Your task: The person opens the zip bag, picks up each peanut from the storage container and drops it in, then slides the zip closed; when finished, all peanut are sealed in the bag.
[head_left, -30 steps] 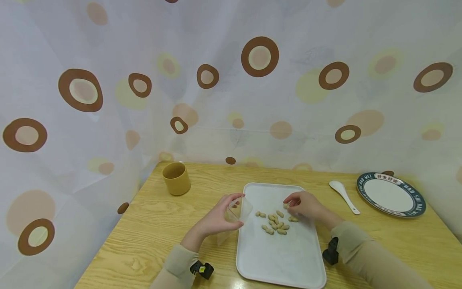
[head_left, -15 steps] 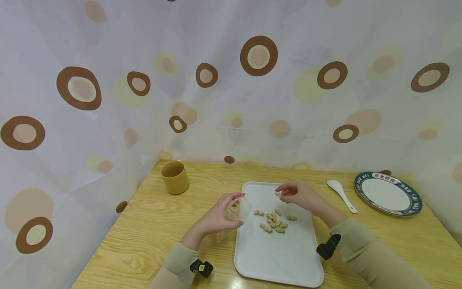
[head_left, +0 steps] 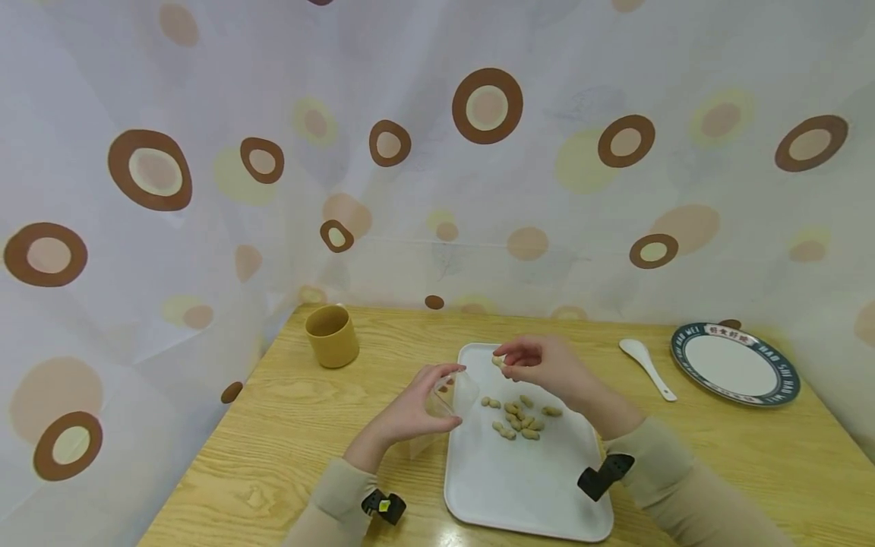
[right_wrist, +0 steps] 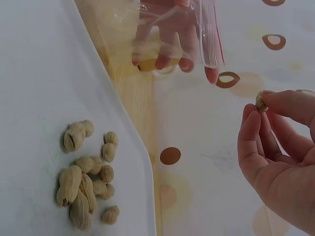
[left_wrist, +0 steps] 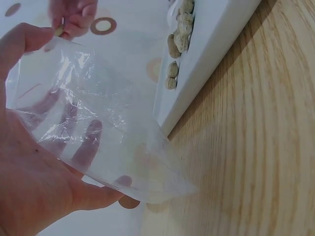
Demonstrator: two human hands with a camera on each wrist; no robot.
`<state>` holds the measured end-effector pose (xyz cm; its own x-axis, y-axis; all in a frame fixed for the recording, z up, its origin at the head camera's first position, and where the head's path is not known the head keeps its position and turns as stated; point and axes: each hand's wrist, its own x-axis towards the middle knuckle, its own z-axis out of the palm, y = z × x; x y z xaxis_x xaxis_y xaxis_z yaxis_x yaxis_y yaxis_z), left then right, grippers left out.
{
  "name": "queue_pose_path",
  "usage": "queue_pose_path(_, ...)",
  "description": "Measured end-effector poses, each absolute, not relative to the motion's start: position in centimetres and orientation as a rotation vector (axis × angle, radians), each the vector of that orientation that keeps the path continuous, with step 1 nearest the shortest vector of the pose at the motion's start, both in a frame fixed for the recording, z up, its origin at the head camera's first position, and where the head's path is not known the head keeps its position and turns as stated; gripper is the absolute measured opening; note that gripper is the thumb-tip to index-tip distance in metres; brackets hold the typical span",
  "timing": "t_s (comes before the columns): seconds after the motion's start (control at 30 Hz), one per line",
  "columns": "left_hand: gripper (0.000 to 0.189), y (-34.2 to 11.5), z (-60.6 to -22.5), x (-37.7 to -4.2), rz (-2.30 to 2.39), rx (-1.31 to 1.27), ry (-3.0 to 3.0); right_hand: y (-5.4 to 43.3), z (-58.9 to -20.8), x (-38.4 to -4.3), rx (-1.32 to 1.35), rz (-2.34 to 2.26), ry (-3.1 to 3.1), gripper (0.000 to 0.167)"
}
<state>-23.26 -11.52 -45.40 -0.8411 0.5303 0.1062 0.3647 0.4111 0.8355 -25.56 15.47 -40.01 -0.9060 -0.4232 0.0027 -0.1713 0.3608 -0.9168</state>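
Note:
My left hand (head_left: pixel 410 410) holds a clear zip-lock bag (left_wrist: pixel 113 123) by its mouth, thumb and fingers spread so the mouth gapes. The bag hangs beside the left edge of a white tray (head_left: pixel 526 490), and in the left wrist view fingers show through the plastic. Between thumb and fingertips, my right hand (head_left: pixel 550 370) pinches a single peanut (right_wrist: pixel 261 102), raised over the tray's far part and apart from the bag. Several unshelled peanuts (right_wrist: pixel 71 184) lie loosely clustered on the tray, a few slightly apart from the rest.
A yellow mug (head_left: pixel 332 338) stands at the table's back left. To the right of the tray lie a white spoon (head_left: pixel 647 366) and a plate with a dark patterned rim (head_left: pixel 786 380). A curtain with brown rings (head_left: pixel 410 228) closes off the table's back.
With the peanut in its pinch, my right hand has lifted from the tray's right side and travelled left toward the bag. The left hand and bag have stayed nearly still.

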Motion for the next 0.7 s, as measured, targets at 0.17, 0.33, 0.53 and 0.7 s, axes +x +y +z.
queue_pose_path(0.17, 0.075, -11.4, -45.6, -23.2, 1.411, 0.785, 2.481, 14.3, -40.3, -24.8, -0.578, -1.583, 2.323, 0.032)
queue_pose_path(0.33, 0.076, -11.5, -45.9, -23.0, 1.395, 0.767, 2.48, 13.2, -40.7, -24.2, -0.591, -1.592, 2.265, 0.03)
queue_pose_path(0.53, 0.077, -11.4, -45.7, -22.9, 1.38, 0.735, 2.497, 12.2, -40.8, -23.9, -0.626, -1.613, 2.222, 0.03)
queue_pose_path(0.7, 0.078, -11.3, -45.6, -22.9, 1.369, 0.733, 2.501, 11.8, -40.8, -23.8, -0.629, -1.63, 2.195, 0.031)
